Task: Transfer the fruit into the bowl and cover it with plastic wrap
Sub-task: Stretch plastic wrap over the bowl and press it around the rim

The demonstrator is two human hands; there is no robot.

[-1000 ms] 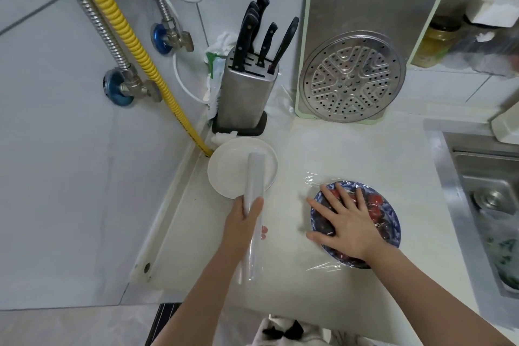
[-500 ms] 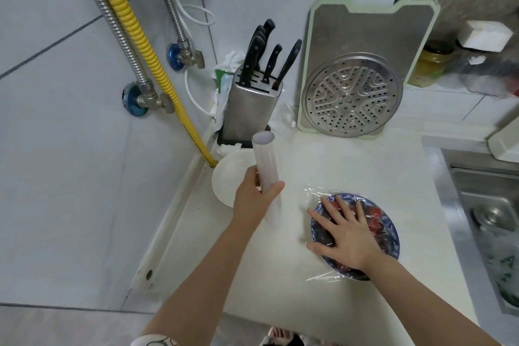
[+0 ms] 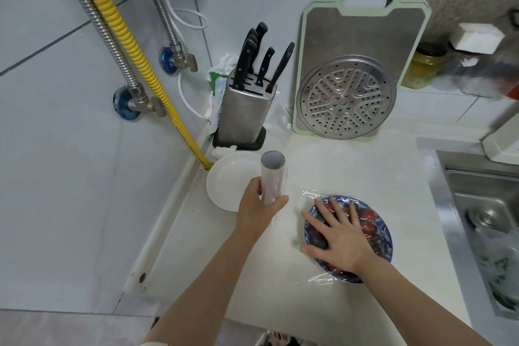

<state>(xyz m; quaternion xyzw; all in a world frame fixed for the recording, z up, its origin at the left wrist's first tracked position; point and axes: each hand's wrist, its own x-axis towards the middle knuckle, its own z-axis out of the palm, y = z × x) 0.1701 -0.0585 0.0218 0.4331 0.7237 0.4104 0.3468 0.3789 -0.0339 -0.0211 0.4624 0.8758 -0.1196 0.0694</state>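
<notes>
A blue patterned bowl [image 3: 382, 236] of red and dark fruit [image 3: 367, 216] stands on the white counter, with clear plastic wrap [image 3: 311, 196] stretched over it. My right hand [image 3: 341, 236] lies flat on the wrap, fingers spread, pressing it onto the bowl. My left hand [image 3: 258, 209] grips the roll of plastic wrap [image 3: 272, 174], held nearly upright just left of the bowl. A thin film runs from the roll toward the bowl. An empty white plate [image 3: 227, 182] sits behind the roll.
A steel knife block [image 3: 243, 112] stands at the back left by the wall. A green-edged cutting board [image 3: 362, 36] and a round steamer rack [image 3: 346, 97] lean at the back. The sink [image 3: 488, 222] lies at the right. Yellow hose [image 3: 134, 48] runs down the wall.
My left hand has lifted the roll from lying flat to nearly upright and brought it closer to the bowl. My right hand has stayed pressed on the wrap.
</notes>
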